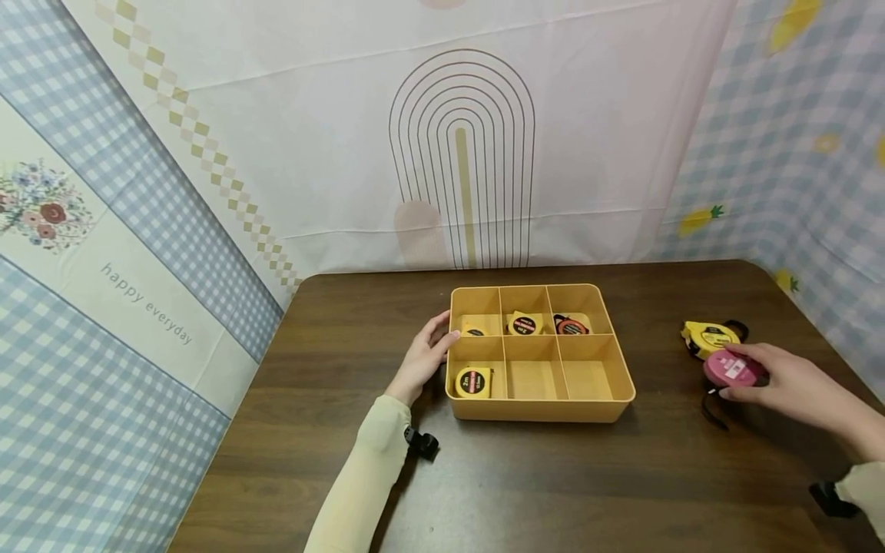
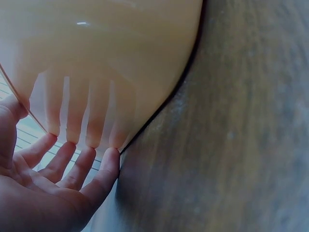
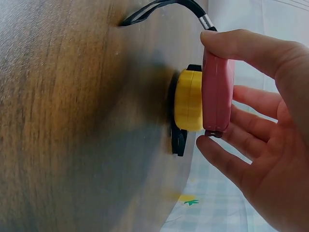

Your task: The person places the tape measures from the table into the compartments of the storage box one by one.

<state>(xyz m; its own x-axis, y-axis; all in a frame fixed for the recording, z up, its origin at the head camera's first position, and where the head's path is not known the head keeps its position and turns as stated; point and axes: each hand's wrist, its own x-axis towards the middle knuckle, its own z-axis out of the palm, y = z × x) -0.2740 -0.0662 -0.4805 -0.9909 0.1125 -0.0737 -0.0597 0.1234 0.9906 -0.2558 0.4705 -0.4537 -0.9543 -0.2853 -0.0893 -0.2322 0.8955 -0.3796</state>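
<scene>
My right hand (image 1: 791, 384) holds a pink tape measure (image 3: 218, 94) with a black wrist strap, thumb on one edge and fingers at the other. It is in front of a yellow tape measure (image 1: 712, 336) with a black strap, which lies on the table. At the left side of a tan six-compartment box (image 1: 542, 411), my left hand (image 1: 422, 357) grips the wall, its thumb over the rim and its fingertips against the outside. Yellow tape measures sit in the front left (image 1: 473, 382), back left (image 1: 475, 329) and back middle (image 1: 525, 323) compartments. An orange-and-black-faced one (image 1: 571, 325) is back right.
The box stands on a dark wood-grain table (image 1: 332, 384). Behind the table hangs a patterned cloth (image 1: 332, 153), with checked cloth at both sides. A small black wrist camera (image 1: 422, 443) is strapped to the left sleeve, another (image 1: 832, 499) to the right.
</scene>
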